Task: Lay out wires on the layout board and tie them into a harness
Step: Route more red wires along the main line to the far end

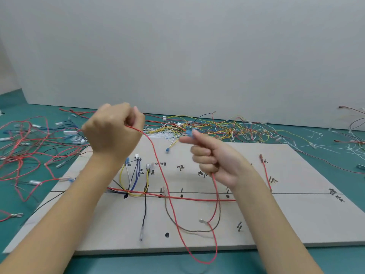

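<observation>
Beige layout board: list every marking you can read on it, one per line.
"黄", handwritten on the beige layout board beside the yellow and black wire pair.
"红", handwritten beside the short red wire on the right.
All other handwritten marks on the board are too blurred to read.
No print elsewhere.

We see a pale flat layout board (296,214) on the green bench, marked with a black line and handwritten labels, with yellow, white, blue and black wires (130,178) fanned at its left, a brown wire (189,230) curving low, and a long red wire (173,214) hanging looped over its front edge.
</observation>
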The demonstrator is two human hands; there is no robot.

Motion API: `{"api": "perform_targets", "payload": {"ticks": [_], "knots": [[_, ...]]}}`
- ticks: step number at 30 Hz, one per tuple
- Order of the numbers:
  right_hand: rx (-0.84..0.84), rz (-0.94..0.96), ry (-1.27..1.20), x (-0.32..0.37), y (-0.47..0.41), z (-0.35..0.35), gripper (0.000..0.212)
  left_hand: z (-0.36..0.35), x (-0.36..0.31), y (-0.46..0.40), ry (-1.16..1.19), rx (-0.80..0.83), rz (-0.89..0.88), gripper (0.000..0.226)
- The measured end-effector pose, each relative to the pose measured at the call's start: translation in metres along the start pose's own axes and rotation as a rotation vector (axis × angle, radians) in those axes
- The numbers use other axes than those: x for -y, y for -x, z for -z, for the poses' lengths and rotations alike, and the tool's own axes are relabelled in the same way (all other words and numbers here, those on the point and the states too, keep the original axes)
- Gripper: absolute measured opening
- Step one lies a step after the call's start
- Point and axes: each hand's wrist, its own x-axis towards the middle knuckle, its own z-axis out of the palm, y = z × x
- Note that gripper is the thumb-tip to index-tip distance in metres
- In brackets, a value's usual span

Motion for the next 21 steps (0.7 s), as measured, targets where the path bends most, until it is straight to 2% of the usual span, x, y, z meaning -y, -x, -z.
{"api": "perform_targets", "payload": {"ticks": [2,5,7,10,13,18,21], "knots": [[0.066,-0.021,0.164,-0.004,0.002,-0.018,0.039,0.002,-0.011,0.001,0.005,-0.014,-0.039,0.034],[0.139,0.035,0.335,-0.012,0.004,-0.038,0.026,0.004,-0.022,0.005,0.031,-0.023,-0.118,0.035],[0.13,0.07,0.401,-0.013,0.005,-0.043,0.017,0.004,-0.023,0.005,0.065,-0.021,-0.135,0.034],[0.138,0.076,0.442,-0.011,0.009,-0.041,0.023,0.002,-0.022,0.006,0.124,0.01,-0.154,0.034],[0.106,0.13,0.342,-0.006,0.011,-0.037,0.029,0.0,-0.017,0.004,0.152,0.074,-0.14,0.033],[-0.026,0.196,0.104,0.01,0.012,-0.013,0.032,-0.002,0.01,-0.013,0.148,0.177,0.011,0.038],[-0.045,0.178,0.037,0.011,0.009,-0.003,0.034,-0.004,0.019,-0.019,0.181,0.269,-0.005,0.034]]}}
